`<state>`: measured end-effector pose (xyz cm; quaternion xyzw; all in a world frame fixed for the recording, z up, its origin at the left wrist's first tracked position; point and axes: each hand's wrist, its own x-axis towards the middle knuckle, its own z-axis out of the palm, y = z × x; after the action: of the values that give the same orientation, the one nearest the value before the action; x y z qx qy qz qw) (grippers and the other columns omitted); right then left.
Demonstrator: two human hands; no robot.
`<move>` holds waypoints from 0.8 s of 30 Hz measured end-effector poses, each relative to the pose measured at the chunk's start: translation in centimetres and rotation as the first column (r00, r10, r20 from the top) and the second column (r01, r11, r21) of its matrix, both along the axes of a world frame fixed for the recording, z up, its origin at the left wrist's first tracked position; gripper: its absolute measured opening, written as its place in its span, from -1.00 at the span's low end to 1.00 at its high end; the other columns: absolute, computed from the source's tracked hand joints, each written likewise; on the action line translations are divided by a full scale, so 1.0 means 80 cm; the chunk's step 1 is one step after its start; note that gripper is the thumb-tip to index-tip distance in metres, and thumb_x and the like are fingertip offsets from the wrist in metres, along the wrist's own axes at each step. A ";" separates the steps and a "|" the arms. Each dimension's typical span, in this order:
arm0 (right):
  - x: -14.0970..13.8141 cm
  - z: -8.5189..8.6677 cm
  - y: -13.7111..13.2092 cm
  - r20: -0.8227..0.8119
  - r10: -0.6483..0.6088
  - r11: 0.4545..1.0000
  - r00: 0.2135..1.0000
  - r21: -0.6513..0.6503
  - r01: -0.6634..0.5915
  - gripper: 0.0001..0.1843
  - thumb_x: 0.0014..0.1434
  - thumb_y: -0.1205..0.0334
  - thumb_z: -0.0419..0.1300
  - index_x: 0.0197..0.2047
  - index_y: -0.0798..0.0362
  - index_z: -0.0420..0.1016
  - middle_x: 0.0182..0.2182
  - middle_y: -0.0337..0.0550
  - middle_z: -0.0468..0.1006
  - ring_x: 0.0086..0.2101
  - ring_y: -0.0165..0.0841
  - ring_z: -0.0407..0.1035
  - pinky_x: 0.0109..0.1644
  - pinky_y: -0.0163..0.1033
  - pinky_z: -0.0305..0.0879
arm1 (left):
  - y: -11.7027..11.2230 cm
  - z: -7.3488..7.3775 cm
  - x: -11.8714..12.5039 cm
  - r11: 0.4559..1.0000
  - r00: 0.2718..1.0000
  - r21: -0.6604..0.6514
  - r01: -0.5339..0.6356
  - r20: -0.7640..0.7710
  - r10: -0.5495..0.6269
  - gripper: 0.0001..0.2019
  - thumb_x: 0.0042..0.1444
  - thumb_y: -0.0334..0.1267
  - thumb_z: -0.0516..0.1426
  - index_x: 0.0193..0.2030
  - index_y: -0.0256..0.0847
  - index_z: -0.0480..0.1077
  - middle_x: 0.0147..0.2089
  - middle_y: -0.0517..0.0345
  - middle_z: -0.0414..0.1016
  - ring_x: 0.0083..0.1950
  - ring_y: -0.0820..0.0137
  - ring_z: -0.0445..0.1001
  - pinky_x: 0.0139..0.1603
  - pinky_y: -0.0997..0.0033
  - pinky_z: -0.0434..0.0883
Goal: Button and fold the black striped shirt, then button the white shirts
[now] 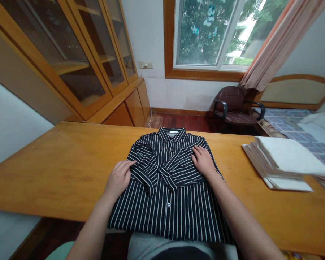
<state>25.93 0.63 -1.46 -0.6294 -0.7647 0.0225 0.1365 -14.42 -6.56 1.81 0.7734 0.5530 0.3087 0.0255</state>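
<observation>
A black shirt with white stripes (168, 213) lies front up on the wooden table, its collar pointing away from me. Both sleeves are folded in across the chest, and their cuffs come close together near the button line. My left hand (119, 179) is at the shirt's left edge, fingers stretched out and touching the folded sleeve there. Flat on the other folded sleeve, near the right shoulder, rests my right hand (203, 160) with its fingers spread. The shirt's hem hangs at the table's near edge, in front of my body.
On the right of the wooden table (78, 162) sits a stack of white folded sheets or boards (287, 159). Beyond the table are a dark red armchair (234, 104), a bed (295, 122) and a window. A glass-door cabinet (97, 90) stands at the left.
</observation>
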 end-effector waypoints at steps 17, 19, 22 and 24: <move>-0.237 0.064 -0.082 -0.118 0.567 0.806 0.815 -0.124 -0.578 -0.41 0.25 -0.12 0.21 0.23 0.02 0.35 -0.03 0.04 0.51 -0.03 -0.08 0.41 0.01 0.02 0.41 | 0.005 -0.061 0.010 0.982 0.961 -0.114 -0.154 0.214 0.175 -0.55 0.18 -0.40 -0.07 0.17 -0.16 0.35 0.04 -0.01 0.54 0.12 0.20 0.48 0.25 0.03 0.38; -0.238 0.060 -0.082 -0.113 0.546 0.813 0.830 -0.167 -0.557 -0.59 0.28 0.09 0.20 0.16 0.02 0.40 -0.09 -0.01 0.56 -0.08 -0.14 0.45 -0.01 -0.06 0.41 | 0.004 -0.060 0.009 0.983 0.961 -0.121 -0.138 0.224 0.163 -0.56 0.19 -0.38 -0.06 0.18 -0.16 0.35 0.05 -0.02 0.53 0.13 0.20 0.48 0.25 0.03 0.38; -0.226 0.059 -0.081 -0.228 0.476 0.832 0.849 -0.197 -0.519 -0.67 0.29 0.31 0.11 0.11 -0.01 0.45 -0.09 -0.08 0.59 -0.10 -0.25 0.49 0.01 -0.18 0.40 | 0.004 -0.058 0.008 0.982 0.958 -0.115 -0.147 0.232 0.170 -0.60 0.22 -0.35 -0.05 0.17 -0.17 0.35 0.03 -0.02 0.54 0.11 0.20 0.49 0.22 0.06 0.40; -0.211 0.060 -0.079 -0.358 0.389 0.866 0.849 -0.173 -0.470 -0.62 0.28 0.33 0.10 0.15 -0.02 0.43 -0.06 -0.11 0.59 -0.08 -0.29 0.49 0.03 -0.23 0.37 | 0.003 -0.055 0.009 0.982 0.959 -0.100 -0.160 0.218 0.179 -0.63 0.25 -0.31 -0.05 0.15 -0.17 0.37 0.01 -0.02 0.55 0.09 0.20 0.50 0.19 0.08 0.42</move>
<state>9.07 -5.72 3.33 -0.4413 -0.8461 0.2494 0.1649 -13.66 -6.33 -2.61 0.6812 0.6229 0.3731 0.0934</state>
